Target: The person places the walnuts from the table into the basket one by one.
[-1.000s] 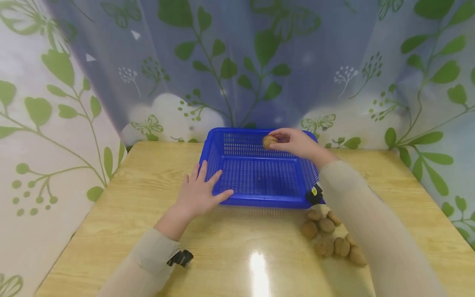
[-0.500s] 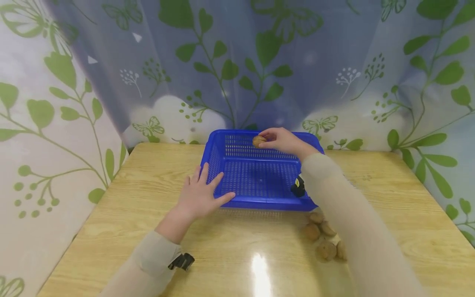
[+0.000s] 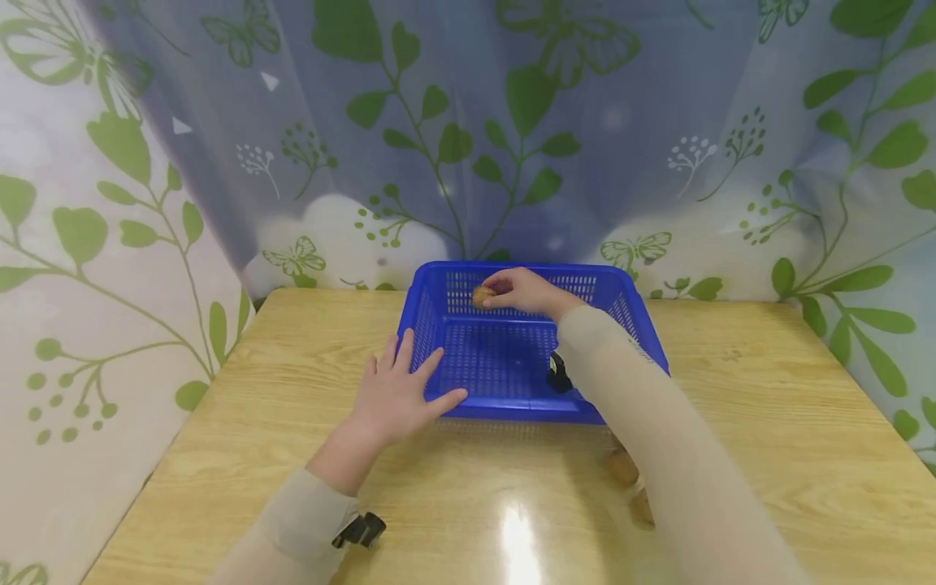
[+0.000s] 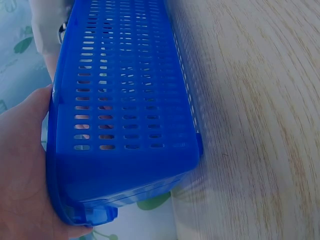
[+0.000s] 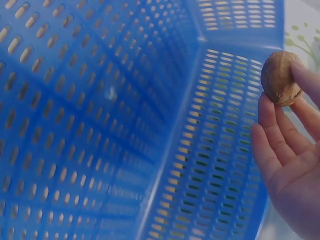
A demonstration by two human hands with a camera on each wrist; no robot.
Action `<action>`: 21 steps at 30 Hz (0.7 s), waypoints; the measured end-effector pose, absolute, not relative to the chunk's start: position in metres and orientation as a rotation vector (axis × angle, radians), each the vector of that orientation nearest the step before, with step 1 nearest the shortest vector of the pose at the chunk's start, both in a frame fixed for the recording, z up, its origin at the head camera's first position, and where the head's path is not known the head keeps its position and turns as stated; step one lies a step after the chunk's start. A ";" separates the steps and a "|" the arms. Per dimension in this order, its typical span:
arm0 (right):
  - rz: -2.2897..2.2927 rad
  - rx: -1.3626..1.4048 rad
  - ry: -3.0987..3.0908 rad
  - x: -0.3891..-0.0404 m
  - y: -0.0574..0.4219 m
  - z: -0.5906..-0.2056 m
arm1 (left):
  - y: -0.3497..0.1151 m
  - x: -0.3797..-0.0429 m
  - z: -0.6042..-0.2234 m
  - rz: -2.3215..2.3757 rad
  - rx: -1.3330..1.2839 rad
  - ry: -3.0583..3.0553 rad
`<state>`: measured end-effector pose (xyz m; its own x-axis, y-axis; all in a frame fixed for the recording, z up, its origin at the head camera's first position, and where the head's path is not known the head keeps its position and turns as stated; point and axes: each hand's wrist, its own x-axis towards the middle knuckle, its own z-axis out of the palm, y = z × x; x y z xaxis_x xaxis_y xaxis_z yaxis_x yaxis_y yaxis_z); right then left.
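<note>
A blue plastic basket [image 3: 534, 413] with slotted walls stands on the wooden table. Above its far part, my right hand [image 3: 522, 291] pinches a walnut [image 3: 483, 297] between thumb and fingertips. The right wrist view shows that walnut [image 5: 280, 79] with its ridged brown shell, level with the basket's upper wall. My left hand [image 3: 395, 398] rests on the basket's near left corner with fingers spread. In the left wrist view the same hand [image 4: 22, 165] lies along the rim. More walnuts [image 3: 623, 469] sit on the table in front of the basket, mostly hidden by the right sleeve.
The light wooden table [image 3: 278, 390] extends to both sides of the basket. Behind it hangs a curtain [image 3: 468, 146] printed with leaves and butterflies. Each wrist carries a small black camera, such as the left one [image 3: 360, 530].
My right hand has moved left over the basket, still pinching the walnut. The right sleeve now covers more of the walnuts on the table. My left hand stays on the basket's corner.
</note>
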<state>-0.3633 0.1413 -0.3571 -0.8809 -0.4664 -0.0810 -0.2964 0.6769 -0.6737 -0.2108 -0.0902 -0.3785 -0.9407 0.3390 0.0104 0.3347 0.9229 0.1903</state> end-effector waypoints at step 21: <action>-0.654 -0.638 2.726 -0.383 0.091 -0.392 | -0.089 -0.208 -0.374 0.314 0.542 3.042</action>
